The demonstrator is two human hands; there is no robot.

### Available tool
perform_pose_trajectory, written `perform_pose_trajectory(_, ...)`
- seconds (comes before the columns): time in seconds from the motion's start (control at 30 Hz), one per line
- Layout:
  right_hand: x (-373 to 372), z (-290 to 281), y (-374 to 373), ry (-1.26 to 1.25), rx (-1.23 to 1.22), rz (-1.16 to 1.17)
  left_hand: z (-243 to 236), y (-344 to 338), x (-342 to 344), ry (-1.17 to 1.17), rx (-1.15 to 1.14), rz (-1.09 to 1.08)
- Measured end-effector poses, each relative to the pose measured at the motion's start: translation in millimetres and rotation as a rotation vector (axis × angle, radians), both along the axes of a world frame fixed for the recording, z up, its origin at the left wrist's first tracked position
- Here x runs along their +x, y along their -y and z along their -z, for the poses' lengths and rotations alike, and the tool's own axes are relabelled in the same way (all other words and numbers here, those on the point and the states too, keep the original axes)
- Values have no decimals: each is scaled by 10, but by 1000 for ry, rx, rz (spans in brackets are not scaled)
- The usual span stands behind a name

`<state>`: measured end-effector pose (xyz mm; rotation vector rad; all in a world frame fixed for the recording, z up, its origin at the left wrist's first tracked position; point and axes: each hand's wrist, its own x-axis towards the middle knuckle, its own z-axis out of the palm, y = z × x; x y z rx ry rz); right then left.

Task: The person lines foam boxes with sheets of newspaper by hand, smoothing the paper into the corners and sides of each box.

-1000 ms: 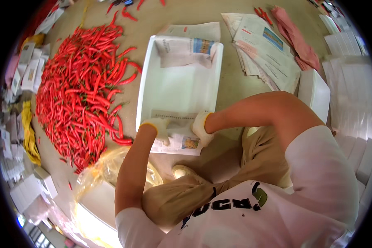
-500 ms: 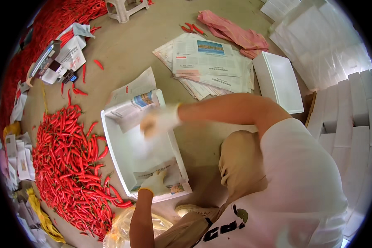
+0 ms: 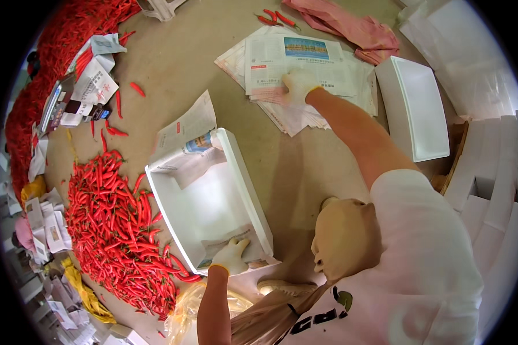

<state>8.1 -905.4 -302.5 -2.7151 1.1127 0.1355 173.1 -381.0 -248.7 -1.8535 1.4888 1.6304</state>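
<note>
A white foam box (image 3: 248, 195) sits in front of me, its long side slanting away. One newspaper sheet (image 3: 184, 123) drapes over its far wall, partly inside and partly standing above the rim. Another printed sheet (image 3: 253, 237) lines the near end. My left hand (image 3: 230, 256), in a pale glove, lies on that near sheet, thumb spread from the fingers. Farther off to the right, my right hand (image 3: 298, 86), also gloved, rests on a stack of newspapers (image 3: 339, 75); its fingers are extended over the top sheet and slightly blurred.
Red chili peppers (image 3: 115, 230) form a heap left of the box, with a larger pile (image 3: 69, 46) at the far left. A second white foam box (image 3: 418, 109) stands right of the newspapers, near a pink cloth (image 3: 351, 26). Stacked white boxes (image 3: 495, 167) line the right.
My right hand has moved from above the foam box out to the newspaper stack. My left hand stays at the box's near end. The whole view has shifted slightly.
</note>
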Motion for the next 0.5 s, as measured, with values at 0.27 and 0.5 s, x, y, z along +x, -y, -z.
perform_pose_trajectory(0.27, 257, 181, 167, -134, -160, -202, -74, 141, -93, -9, -32, -43)
perform_pose_trajectory(0.5, -91, -238, 446, 21, 113, -130, -747, 483, -57, 67, -282, -138)
